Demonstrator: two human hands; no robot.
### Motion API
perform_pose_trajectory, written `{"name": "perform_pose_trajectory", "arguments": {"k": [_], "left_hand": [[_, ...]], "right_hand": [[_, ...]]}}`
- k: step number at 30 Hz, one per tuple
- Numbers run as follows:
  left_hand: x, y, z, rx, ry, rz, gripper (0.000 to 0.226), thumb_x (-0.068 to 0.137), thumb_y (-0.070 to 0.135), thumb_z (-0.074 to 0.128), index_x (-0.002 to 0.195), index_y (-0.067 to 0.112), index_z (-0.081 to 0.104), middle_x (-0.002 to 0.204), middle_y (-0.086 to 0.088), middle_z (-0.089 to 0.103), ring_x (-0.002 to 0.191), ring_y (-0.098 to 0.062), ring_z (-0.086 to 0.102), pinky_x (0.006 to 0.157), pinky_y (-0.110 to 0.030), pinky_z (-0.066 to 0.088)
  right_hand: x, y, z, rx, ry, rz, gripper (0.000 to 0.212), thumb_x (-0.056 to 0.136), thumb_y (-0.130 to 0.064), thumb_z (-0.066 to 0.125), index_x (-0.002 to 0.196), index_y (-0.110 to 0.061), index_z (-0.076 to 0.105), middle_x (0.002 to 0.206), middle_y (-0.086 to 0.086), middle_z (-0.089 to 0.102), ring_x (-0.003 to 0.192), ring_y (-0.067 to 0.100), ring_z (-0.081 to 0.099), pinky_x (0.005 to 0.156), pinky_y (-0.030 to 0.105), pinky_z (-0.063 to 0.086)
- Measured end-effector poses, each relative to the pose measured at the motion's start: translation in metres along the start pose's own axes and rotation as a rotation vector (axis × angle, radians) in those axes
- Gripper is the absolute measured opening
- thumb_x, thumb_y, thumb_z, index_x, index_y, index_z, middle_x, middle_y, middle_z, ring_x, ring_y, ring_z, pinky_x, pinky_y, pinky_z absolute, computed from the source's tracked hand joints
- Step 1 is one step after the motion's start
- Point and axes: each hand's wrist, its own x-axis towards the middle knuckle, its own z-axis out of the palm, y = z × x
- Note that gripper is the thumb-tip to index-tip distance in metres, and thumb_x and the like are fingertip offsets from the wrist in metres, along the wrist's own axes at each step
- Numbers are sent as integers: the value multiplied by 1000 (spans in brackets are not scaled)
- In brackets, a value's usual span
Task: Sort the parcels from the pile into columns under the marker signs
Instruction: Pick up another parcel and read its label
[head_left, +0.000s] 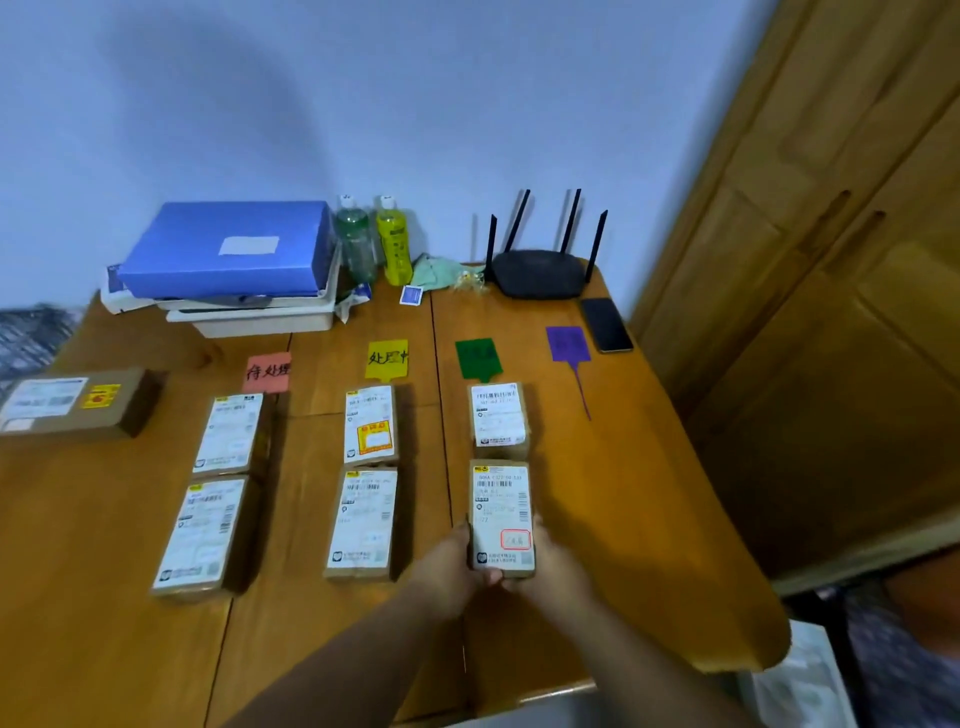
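Note:
Four marker signs lie across the wooden table (623, 493): pink sign (267, 372), yellow sign (387, 359), green sign (478, 359), purple sign (568, 344). Two brown parcels sit under the pink sign (231, 433) (200, 535), two under the yellow (370, 425) (363, 522). One parcel (498, 414) lies under the green sign. Just below it is a parcel with a red stamp (502, 514), gripped at its near end by my left hand (452, 564) and my right hand (545, 561). Nothing lies under the purple sign.
A long brown parcel (72, 402) lies at the far left. At the back stand a blue box on white trays (228, 254), two bottles (375, 239), a black router (540, 270) and a phone (606, 325). A wooden wardrobe (831, 260) is on the right.

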Motion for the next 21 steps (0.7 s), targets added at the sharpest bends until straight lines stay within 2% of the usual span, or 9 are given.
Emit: {"name": "perform_pose_trajectory", "arguments": {"k": [4,8,11,13,15,17,18,19,21], "left_hand": [[23,-5,4,0,-33,-26,68,81,20,73,139,26,39,125,8,63,114,-9,58,100,-33,47],[37,-5,7,22,-41,-35,72,80,13,74,141,25,37,128,4,62,112,-9,58,97,-26,48],[43,-4,10,46,-48,-66,67,84,5,68,140,25,36,127,0,61,90,-1,59,71,-9,52],[45,-3,12,79,-18,-85,63,87,8,65,141,23,37,125,2,61,86,0,58,64,-6,49],[46,-2,13,147,17,-89,67,86,12,66,144,24,35,125,4,61,101,-6,60,77,-12,50],[43,3,12,202,13,-110,71,86,15,66,147,23,30,131,2,58,117,-14,56,93,-23,47],[43,5,9,221,-5,-120,76,87,16,66,150,23,25,135,0,55,123,-17,53,99,-27,45],[41,7,4,228,-32,-124,82,87,15,65,152,22,16,139,-3,51,128,-20,49,102,-29,43],[34,15,-14,250,-105,-111,94,84,14,66,154,22,3,150,-7,39,136,-24,40,105,-29,38]], "right_hand": [[24,9,0,-36,-35,19,94,79,-23,77,153,-21,19,131,-2,62,113,19,62,77,22,46],[39,11,0,-38,-62,40,88,87,-23,69,154,-22,11,130,0,62,97,15,63,55,7,41],[45,15,0,-86,-64,61,60,99,-29,53,150,-25,22,124,4,64,75,8,60,45,4,38],[46,19,0,-67,-64,73,61,93,-33,61,146,-22,33,128,7,60,94,17,64,73,13,50],[47,23,1,-50,-34,100,60,92,-34,62,145,-22,36,136,8,56,118,24,57,89,26,45],[45,18,2,-35,-58,146,53,101,-33,47,150,-28,26,143,8,51,123,26,55,95,31,45],[44,13,0,32,-84,175,63,100,-33,48,153,-31,14,147,8,47,123,28,55,98,37,48],[44,10,-3,51,-107,172,87,94,-35,59,154,-34,-4,154,5,38,128,29,52,102,43,46],[37,5,-17,-85,-127,84,132,74,-43,79,146,-27,-31,160,-7,-4,148,22,14,120,44,21]]}}
